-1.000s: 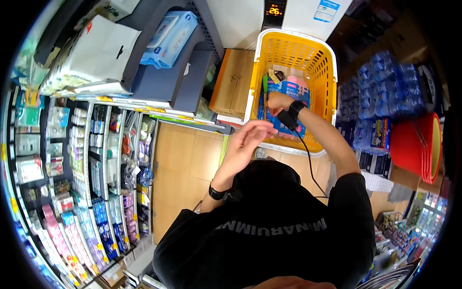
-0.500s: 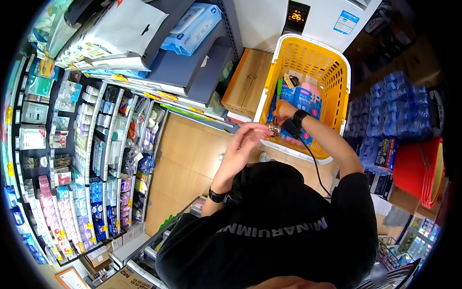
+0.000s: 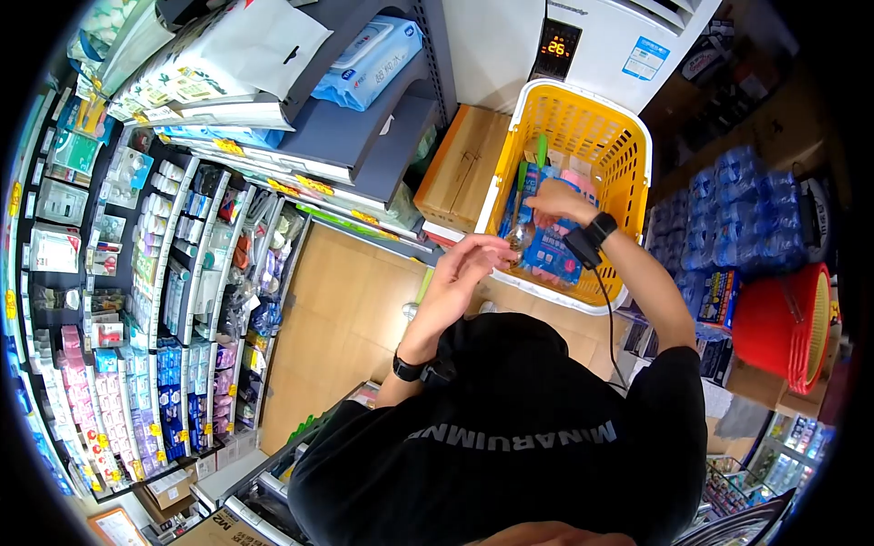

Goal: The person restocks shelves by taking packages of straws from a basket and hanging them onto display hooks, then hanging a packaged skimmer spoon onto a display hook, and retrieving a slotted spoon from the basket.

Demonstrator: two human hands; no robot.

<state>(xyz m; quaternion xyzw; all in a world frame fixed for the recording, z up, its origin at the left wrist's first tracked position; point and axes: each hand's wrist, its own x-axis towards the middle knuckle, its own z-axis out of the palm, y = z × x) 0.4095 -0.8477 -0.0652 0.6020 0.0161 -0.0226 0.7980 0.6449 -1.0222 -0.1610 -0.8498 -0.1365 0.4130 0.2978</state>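
Observation:
My left hand (image 3: 462,275) is at the near left rim of the yellow basket (image 3: 621,136), fingers loosely bent and apart. Its fingertips are beside a small shiny item (image 3: 521,238), seemingly in clear wrapping; its kind is unclear. My right hand (image 3: 557,202) is inside the basket, fingers bent downward and closed close to that item; what they grip is hidden. Under and around it lie blue-and-pink packs of PVC gloves (image 3: 553,255). A long thing with a green tip (image 3: 543,148) leans at the basket's left side.
A cardboard box (image 3: 466,168) stands left of the basket, below shelves with a blue wipes pack (image 3: 369,64). Behind is a white appliance with a lit display (image 3: 556,48). Bottled-water packs (image 3: 742,209) and red buckets (image 3: 783,328) stand at right. A black cable (image 3: 610,318) hangs from my right wrist.
My right hand has shifted slightly right within the basket, showing more of the shiny item. My left hand stays nearly in place. The camera view has tilted a little.

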